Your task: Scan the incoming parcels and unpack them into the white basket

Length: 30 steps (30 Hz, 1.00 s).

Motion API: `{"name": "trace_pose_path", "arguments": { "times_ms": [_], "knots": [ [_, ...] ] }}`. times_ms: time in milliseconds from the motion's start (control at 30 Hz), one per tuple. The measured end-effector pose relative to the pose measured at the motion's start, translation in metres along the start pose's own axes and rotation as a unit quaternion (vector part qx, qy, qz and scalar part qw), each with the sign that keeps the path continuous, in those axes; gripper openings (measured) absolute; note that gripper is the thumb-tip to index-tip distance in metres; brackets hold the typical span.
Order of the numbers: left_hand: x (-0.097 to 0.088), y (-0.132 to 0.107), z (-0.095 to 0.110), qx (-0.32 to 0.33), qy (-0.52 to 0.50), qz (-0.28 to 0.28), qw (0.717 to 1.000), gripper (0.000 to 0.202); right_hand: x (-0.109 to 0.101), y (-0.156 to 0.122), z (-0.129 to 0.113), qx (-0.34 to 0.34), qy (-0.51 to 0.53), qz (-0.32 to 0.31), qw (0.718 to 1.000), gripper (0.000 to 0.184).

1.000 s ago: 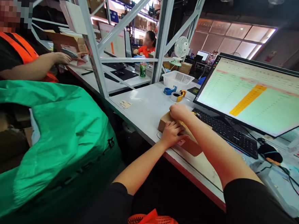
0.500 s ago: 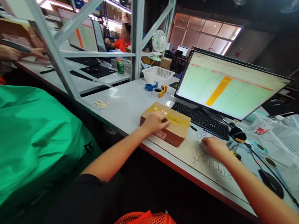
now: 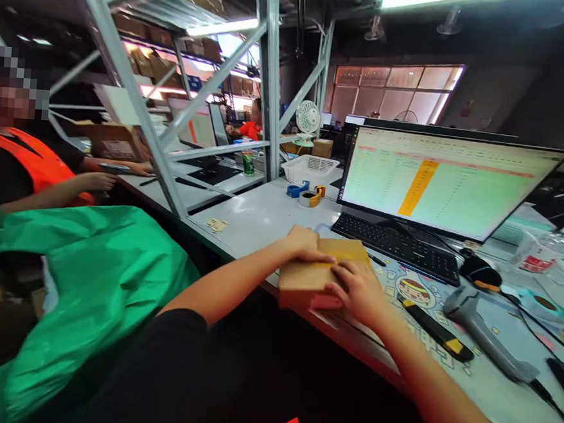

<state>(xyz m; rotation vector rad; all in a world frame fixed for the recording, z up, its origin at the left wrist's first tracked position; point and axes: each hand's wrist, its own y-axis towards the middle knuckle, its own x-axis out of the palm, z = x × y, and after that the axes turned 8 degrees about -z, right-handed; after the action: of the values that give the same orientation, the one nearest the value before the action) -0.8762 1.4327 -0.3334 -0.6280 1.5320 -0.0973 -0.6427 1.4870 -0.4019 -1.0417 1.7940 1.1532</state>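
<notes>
A small brown cardboard box (image 3: pixel 313 277) with yellow tape sits at the near edge of the white table (image 3: pixel 262 213). My left hand (image 3: pixel 303 244) grips its far left corner, fingers curled over the top. My right hand (image 3: pixel 358 291) rests on its right side, fingers closed over the top and front edge. Both hands hold the box between them.
A monitor (image 3: pixel 445 184) and a black keyboard (image 3: pixel 398 245) stand behind the box. A barcode scanner (image 3: pixel 481 332), a box cutter (image 3: pixel 435 328), tape dispensers (image 3: pixel 307 194) and a white basket (image 3: pixel 311 168) lie around. A big green bag (image 3: pixel 88 288) hangs at left. A person in an orange vest (image 3: pixel 19 167) works beyond it.
My right hand came back from the mat beside the keyboard onto the box. The box now lies closer to the table's near edge, and my view has tilted up.
</notes>
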Motion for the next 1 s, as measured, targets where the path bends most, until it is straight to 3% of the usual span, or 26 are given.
{"name": "trace_pose_path", "arguments": {
  "times_ms": [100, 167, 300, 400, 467, 533, 633, 700, 867, 933, 1000],
  "knots": [
    [0.005, -0.029, 0.006, -0.003, 0.011, -0.001, 1.0, 0.091, 0.011, 0.003, -0.01, -0.037, 0.035, 0.005, 0.999, 0.031],
    [0.01, -0.039, 0.009, 0.044, 0.027, 0.047, 0.998, 0.074, 0.02, -0.002, -0.004, -0.055, 0.058, 0.034, 0.996, 0.031],
    [0.026, -0.042, 0.026, 0.154, 0.079, 0.179, 0.968, 0.045, 0.029, -0.003, 0.01, -0.072, 0.069, 0.061, 0.993, 0.034],
    [0.034, -0.04, 0.041, 0.167, 0.091, 0.191, 0.963, 0.036, 0.027, -0.001, 0.008, -0.073, 0.075, 0.06, 0.993, 0.036],
    [0.028, -0.036, 0.042, 0.167, 0.098, 0.197, 0.961, 0.028, 0.026, -0.001, 0.005, -0.062, 0.077, 0.058, 0.993, 0.038],
    [0.014, -0.028, 0.033, 0.117, 0.087, 0.214, 0.966, 0.024, 0.025, -0.003, 0.003, -0.052, 0.082, 0.051, 0.994, 0.039],
    [-0.009, -0.011, 0.006, -0.021, 0.012, 0.224, 0.974, 0.032, 0.025, -0.004, 0.004, -0.048, 0.105, 0.032, 0.993, 0.037],
    [-0.012, 0.0, -0.01, -0.073, -0.038, 0.213, 0.974, 0.035, 0.023, 0.001, 0.007, -0.049, 0.116, 0.008, 0.992, 0.037],
    [0.015, 0.019, -0.028, -0.111, -0.109, 0.162, 0.975, 0.048, 0.018, 0.029, 0.011, -0.028, 0.09, -0.085, 0.992, 0.041],
    [0.024, 0.025, -0.032, -0.118, -0.136, 0.126, 0.976, 0.06, 0.016, 0.037, 0.01, -0.042, 0.074, -0.074, 0.994, 0.042],
    [0.027, 0.031, -0.038, -0.115, -0.159, 0.101, 0.975, 0.066, 0.013, 0.037, 0.007, -0.077, 0.043, -0.012, 0.996, 0.042]
  ]
}}
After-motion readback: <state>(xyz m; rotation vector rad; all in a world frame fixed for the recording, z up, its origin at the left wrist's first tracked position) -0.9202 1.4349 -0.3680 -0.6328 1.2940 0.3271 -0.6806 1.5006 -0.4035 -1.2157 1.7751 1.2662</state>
